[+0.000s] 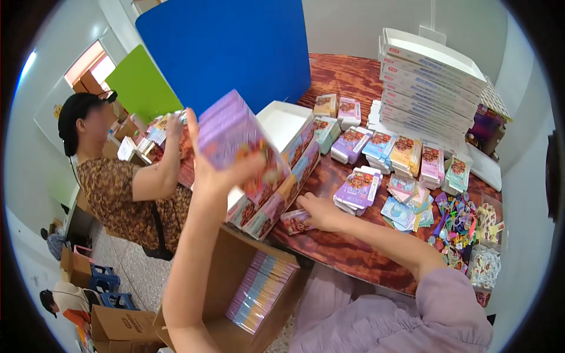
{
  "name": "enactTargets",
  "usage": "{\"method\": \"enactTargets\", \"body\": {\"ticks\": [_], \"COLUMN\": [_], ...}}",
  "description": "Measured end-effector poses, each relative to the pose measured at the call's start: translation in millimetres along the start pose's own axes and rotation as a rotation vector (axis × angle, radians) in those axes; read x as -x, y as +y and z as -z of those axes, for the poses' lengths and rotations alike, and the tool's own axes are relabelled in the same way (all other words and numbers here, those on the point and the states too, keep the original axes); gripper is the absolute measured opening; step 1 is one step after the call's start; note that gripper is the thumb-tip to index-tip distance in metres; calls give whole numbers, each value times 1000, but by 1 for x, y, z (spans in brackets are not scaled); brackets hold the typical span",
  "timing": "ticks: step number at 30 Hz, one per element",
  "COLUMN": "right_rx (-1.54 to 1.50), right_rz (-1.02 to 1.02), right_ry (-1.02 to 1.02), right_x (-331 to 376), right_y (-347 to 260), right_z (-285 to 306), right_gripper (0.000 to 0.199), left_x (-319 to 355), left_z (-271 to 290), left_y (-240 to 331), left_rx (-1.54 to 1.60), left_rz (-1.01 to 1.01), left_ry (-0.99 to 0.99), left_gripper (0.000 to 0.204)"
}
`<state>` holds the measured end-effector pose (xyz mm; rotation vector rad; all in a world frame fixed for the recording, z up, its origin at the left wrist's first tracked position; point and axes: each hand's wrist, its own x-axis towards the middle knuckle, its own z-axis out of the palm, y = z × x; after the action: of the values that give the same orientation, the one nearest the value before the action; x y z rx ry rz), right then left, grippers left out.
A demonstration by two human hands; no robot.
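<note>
My left hand [213,176] is raised and wrapped round a purple shrink-wrapped pack of small boxes [226,120], tilted in front of the blue panel. Part of the pack is blurred. At the table's front edge, my right hand [322,213] has its fingers closed on a small purple-pink printed box [295,222]. Between the two hands stands a long display tray [273,207] with colourful printed sides; its white inside shows at the far end. Just beyond my right hand lies a stack of flat purple cartons [356,189].
Stacked white trays [432,88] stand at the back right. Coloured carton stacks [406,154] line the table, with cards [402,212] and small trinkets [453,226] at right. Below, an open cardboard box [220,276] holds wrapped packs. Another person [112,170] works at left.
</note>
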<state>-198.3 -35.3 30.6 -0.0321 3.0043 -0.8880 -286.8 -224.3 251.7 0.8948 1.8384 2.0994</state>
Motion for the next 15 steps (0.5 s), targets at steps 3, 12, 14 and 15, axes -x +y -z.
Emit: {"method": "enactTargets", "body": {"ticks": [3,12,14,15], "right_rx": [-109,-26,-16,6], "right_rz": [83,193,282,346], "right_ry": [89,481,482,447], "right_x": [-6,-73,-96,-106], "right_y": [29,44,44,49], "right_z": [79,246,249,250], "right_gripper": [35,28,25,24], "left_x": [-79,-205,-209,-211], "left_z": [-16,-44,-46,-50], "left_y": [-23,-139,-161,-169], "left_rx": [-23,-544,-605,-657], "left_rz": [25,108,51,-12], "left_ry": [51,164,202,228], "left_gripper": [140,155,153,150]}}
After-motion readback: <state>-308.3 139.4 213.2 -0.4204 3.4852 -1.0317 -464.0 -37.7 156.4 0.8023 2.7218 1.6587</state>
